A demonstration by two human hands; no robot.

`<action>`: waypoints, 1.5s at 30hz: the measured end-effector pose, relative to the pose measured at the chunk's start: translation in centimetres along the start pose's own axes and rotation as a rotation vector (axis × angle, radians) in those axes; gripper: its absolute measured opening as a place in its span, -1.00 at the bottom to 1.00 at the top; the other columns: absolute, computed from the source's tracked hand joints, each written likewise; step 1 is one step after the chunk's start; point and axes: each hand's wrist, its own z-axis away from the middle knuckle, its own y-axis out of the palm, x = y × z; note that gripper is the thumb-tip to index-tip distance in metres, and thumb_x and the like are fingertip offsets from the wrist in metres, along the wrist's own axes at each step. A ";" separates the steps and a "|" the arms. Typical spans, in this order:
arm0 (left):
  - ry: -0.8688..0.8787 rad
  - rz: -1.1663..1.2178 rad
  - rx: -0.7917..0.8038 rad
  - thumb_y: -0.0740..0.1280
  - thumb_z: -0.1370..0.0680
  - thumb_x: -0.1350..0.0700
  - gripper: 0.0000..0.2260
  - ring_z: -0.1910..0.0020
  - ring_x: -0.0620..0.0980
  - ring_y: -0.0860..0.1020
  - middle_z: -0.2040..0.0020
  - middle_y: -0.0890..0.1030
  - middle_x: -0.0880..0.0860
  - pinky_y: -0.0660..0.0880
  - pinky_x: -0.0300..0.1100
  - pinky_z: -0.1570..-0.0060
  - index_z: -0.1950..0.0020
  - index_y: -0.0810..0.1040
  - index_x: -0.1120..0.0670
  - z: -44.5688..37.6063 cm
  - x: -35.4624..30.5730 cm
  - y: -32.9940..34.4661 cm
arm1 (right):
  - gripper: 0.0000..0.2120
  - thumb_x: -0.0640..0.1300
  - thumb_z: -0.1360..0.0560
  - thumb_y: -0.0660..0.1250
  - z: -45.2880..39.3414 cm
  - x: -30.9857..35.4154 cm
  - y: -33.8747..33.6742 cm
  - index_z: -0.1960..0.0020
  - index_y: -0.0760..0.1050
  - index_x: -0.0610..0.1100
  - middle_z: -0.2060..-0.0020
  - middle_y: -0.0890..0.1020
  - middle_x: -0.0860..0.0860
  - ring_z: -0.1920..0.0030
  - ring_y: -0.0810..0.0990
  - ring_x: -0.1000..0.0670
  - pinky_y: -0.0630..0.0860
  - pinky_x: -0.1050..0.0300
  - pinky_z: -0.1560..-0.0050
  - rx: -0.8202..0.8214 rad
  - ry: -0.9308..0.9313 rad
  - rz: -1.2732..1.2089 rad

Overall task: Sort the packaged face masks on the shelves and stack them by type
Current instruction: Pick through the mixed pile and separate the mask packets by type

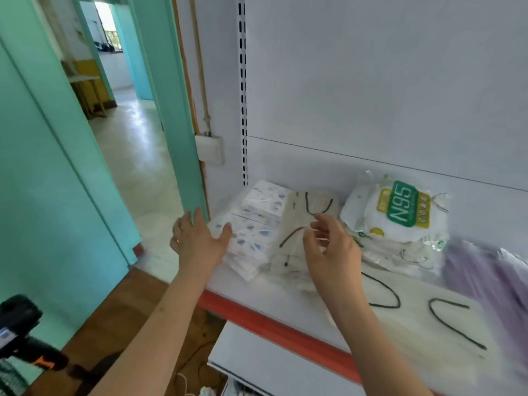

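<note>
On the white shelf (285, 301) lie several piles of packaged masks. At the far left sits a stack of white packs with blue specks (257, 224). My left hand (197, 238) rests against its left side with straight fingers. Beside it is a pile of cream masks with black ear loops (297, 221). My right hand (331, 247) hovers over that pile, fingers loosely curled, thumb and forefinger close together; whether it pinches the pack is unclear. A stack of N95 packs (400, 215) stands behind. More cream masks (423, 318) and blurred purple packs (491, 275) lie at the right.
The shelf has a red front edge (274, 324) and a white back panel with a slotted upright (243, 110). A lower white shelf (271, 364) juts out below. A teal door frame (177, 115) and open doorway stand to the left. A dark device (20, 330) sits bottom left.
</note>
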 end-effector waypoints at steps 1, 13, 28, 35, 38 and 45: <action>0.073 0.011 -0.120 0.31 -0.59 -0.20 -0.33 -0.57 0.23 0.13 -0.59 0.22 0.19 0.15 0.24 -0.47 -0.60 0.22 0.09 1.1 -1.3 -0.4 | -0.68 -0.06 -0.59 0.27 -0.1 -0.1 -0.8 -0.33 0.49 -0.06 -0.09 0.60 0.07 -0.08 0.57 0.11 0.52 0.16 -0.12 -0.040 -0.018 -0.007; 0.988 0.675 0.161 0.30 -0.58 0.13 -0.69 -0.25 -0.03 0.50 -0.23 0.51 -0.01 0.43 -0.20 -0.29 -0.32 0.49 0.11 23.2 -25.8 6.5 | -0.71 -0.06 -0.65 0.20 3.4 -11.3 -25.4 -0.32 0.51 -0.07 -0.21 0.58 0.07 -0.17 0.55 0.08 0.36 0.55 0.03 -0.734 0.126 0.058; 0.844 0.556 0.827 0.33 -0.60 0.16 -0.82 -0.05 -0.25 0.57 -0.08 0.58 -0.18 0.54 -0.29 -0.03 -0.09 0.56 -0.13 55.2 -48.7 27.2 | -0.53 0.07 -0.58 0.30 15.4 -38.8 -63.4 -0.43 0.38 -0.07 -0.32 0.52 -0.05 -0.29 0.48 -0.11 0.39 0.00 -0.27 -0.658 0.586 0.508; 0.495 0.515 0.884 0.35 -0.61 0.03 -0.91 -0.02 -0.05 0.65 0.06 0.69 -0.01 0.50 -0.41 -0.01 0.02 0.62 0.01 58.4 -54.2 31.0 | -0.76 0.08 -0.53 0.33 13.5 -43.3 -67.3 -0.11 0.54 -0.03 -0.06 0.61 0.00 -0.11 0.52 -0.09 0.35 0.07 -0.05 -0.442 0.711 0.644; 0.013 0.819 1.092 0.39 -0.61 0.08 -0.80 0.00 0.12 0.70 0.07 0.73 0.19 0.58 -0.01 -0.15 0.03 0.64 0.22 58.8 -56.6 31.7 | -0.92 0.02 -0.51 0.40 14.0 -42.4 -66.1 0.10 0.57 0.02 0.21 0.63 0.12 0.12 0.57 0.05 0.37 0.16 0.17 -0.606 0.584 0.245; -0.180 0.864 1.215 0.50 -0.49 -0.02 -0.69 0.34 -0.05 0.48 0.26 0.56 0.03 0.37 -0.19 0.32 -0.05 0.59 0.18 57.1 -61.0 33.3 | -0.86 0.01 -0.47 0.49 12.9 -41.6 -69.0 0.21 0.57 0.03 0.41 0.59 0.18 0.41 0.46 0.20 0.39 0.30 0.37 -0.410 0.478 -0.049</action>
